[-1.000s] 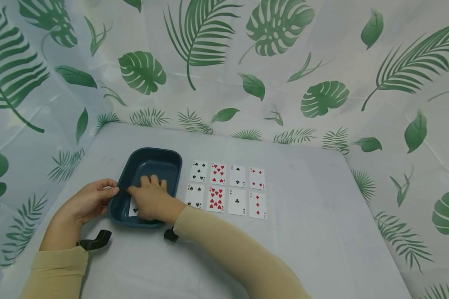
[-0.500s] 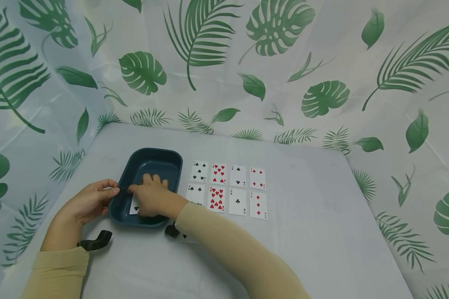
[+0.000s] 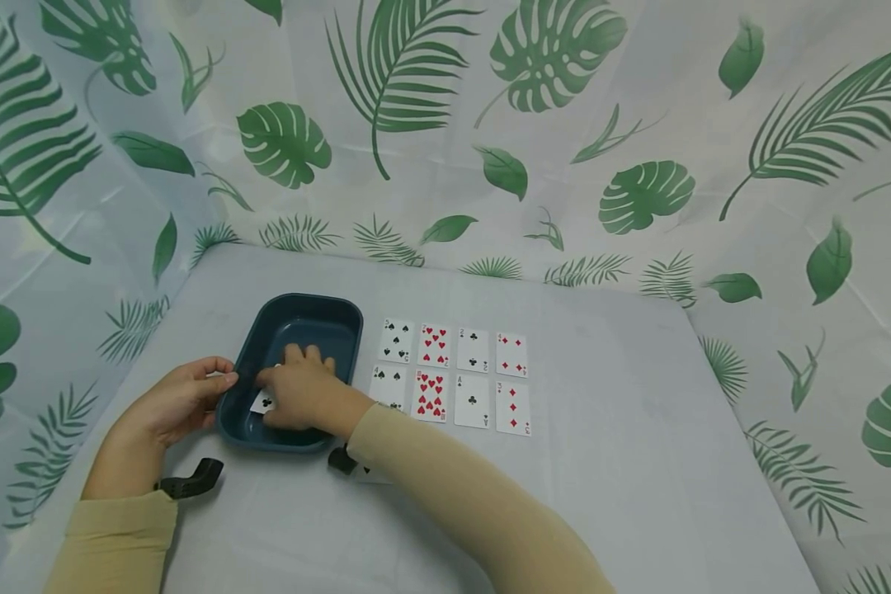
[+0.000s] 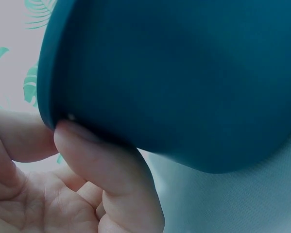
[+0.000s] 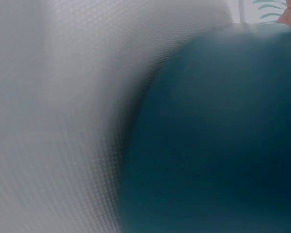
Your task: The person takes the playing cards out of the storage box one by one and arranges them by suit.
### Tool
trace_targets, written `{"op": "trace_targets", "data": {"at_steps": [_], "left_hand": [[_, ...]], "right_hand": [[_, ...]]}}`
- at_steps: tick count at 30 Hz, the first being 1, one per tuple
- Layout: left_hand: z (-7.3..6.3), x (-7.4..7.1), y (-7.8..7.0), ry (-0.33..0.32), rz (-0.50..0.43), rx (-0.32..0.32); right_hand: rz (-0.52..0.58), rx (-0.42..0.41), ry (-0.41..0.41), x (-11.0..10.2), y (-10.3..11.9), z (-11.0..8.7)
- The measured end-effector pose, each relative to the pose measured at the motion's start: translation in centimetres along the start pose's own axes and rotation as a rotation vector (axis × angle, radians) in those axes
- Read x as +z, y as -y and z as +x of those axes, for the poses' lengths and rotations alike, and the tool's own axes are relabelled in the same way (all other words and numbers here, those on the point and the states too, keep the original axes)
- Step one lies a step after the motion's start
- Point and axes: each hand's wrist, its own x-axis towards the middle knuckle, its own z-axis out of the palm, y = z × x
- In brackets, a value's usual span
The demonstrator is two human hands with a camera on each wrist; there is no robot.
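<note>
A dark blue tray [image 3: 358,334] with rounded corners stands on the left of the table. My left hand [image 3: 174,404] pinches its left rim between thumb and finger; the left wrist view shows the thumb [image 4: 109,162] against the tray wall [image 4: 184,77]. Inside the tray my right hand [image 3: 300,398] bends over a white playing card [image 3: 261,403] with a club on it, thumb at its left side, and seems to grip it. Most of that card and the fingertips are hidden. The right wrist view holds mainly the tray's outer side [image 5: 208,126].
Right of the tray lie two rows of face-up cards, among them the five of spades [image 3: 397,341], ace of clubs [image 3: 471,402] and three of diamonds [image 3: 513,407]. Another card [image 3: 369,474] is partly under the right forearm. Leaf-patterned cloth [image 3: 445,190] walls the table.
In the tray the card has turned askew and shifted slightly left and away from me under my right hand. My left hand stays on the rim.
</note>
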Motion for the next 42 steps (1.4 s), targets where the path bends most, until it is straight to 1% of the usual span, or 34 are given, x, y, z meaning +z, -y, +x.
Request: {"op": "trace_targets", "data": {"at_steps": [6,11,15,21,25,30,42], "left_hand": [[0.0,0.1,0.0,0.006,-0.012,0.003],[0.1,0.1,0.1,0.013,-0.022,0.006],[0.1,0.0,0.2,0.014,-0.022,0.009],[0.2,-0.1,0.3,0.015,-0.02,0.013],[0.1,-0.1,0.3,0.011,-0.004,0.015],[0.1,-0.1,0.4,-0.001,0.009,0.019],[0.1,0.1,0.1,-0.003,0.015,0.006]], "right_hand": [[-0.012,0.01,-0.023,0.0,-0.1,-0.1],[0.019,0.019,-0.032,-0.2,0.0,-0.2],[0.04,0.003,-0.046,0.0,-0.1,0.0],[0.029,-0.02,-0.045,-0.2,0.1,-0.1],[0.039,-0.034,-0.046,-0.6,0.2,-0.5],[0.084,-0.061,-0.066,-1.1,0.1,-1.3],[0.185,-0.112,-0.147,-1.4,-1.5,-3.3]]}}
